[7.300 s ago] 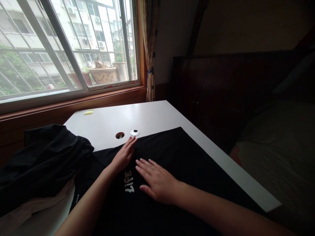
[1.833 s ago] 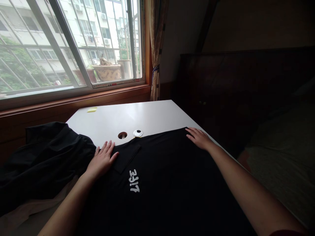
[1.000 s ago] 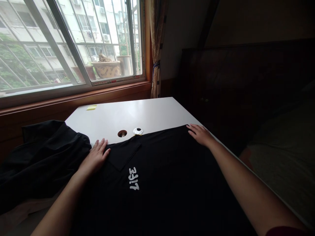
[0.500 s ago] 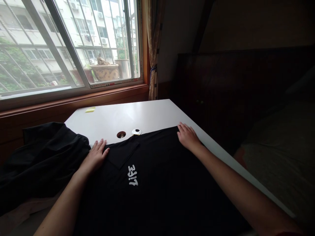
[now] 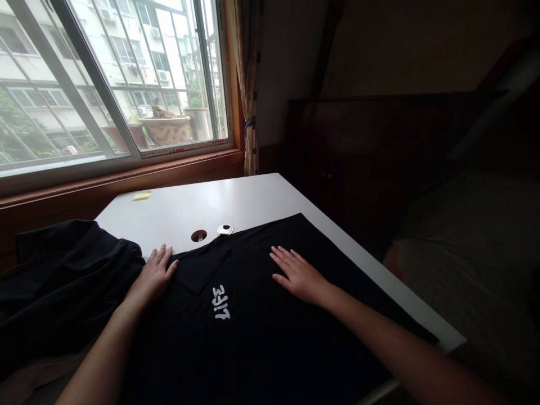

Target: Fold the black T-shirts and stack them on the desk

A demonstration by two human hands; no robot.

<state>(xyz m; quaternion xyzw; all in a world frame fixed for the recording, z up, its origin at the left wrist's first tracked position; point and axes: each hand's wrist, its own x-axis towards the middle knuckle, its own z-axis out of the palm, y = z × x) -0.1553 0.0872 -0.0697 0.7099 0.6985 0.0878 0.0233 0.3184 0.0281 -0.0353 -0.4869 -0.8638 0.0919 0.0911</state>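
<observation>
my left hand (image 5: 152, 277) lies palm down at the far left edge of the black garment (image 5: 261, 337), fingers slightly spread and pointing away from me, thumb apart. my right hand (image 5: 298, 275) is palm down over the garment, right of its white lettering (image 5: 221, 302), fingers extended toward the upper left. both hands are open and grasp nothing. the garment is spread across the white table (image 5: 248, 197).

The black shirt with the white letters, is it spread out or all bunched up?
Spread: it lies mostly flat across the white table.
</observation>
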